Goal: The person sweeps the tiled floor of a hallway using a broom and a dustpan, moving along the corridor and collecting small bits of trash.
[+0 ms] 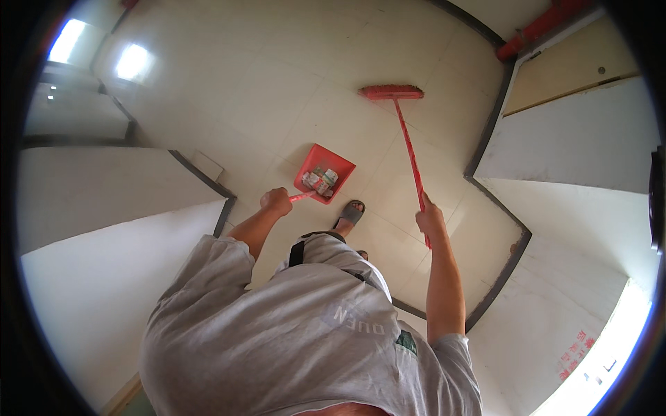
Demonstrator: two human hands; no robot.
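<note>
My left hand (276, 202) is closed around the handle of a red plastic dustpan (337, 162). Crumpled wrappers and other litter (320, 181) lie in the pan, towards its handle side. In my right hand (431, 217) is the long red handle of a push-type broom (411, 151), gripped near its end. The broom's red head (391, 92) is farther ahead on the right, its bristles pointing away from me. A gap of tiled floor (359, 125) separates the broom head from the dustpan.
A corner of wall with dark skirting (200, 171) juts in at the left. More dark skirting (489, 130) runs along the right wall, below a beige door or panel (567, 67). A red pipe (536, 31) stands at the upper right. My sandalled foot (349, 213) is just below the dustpan.
</note>
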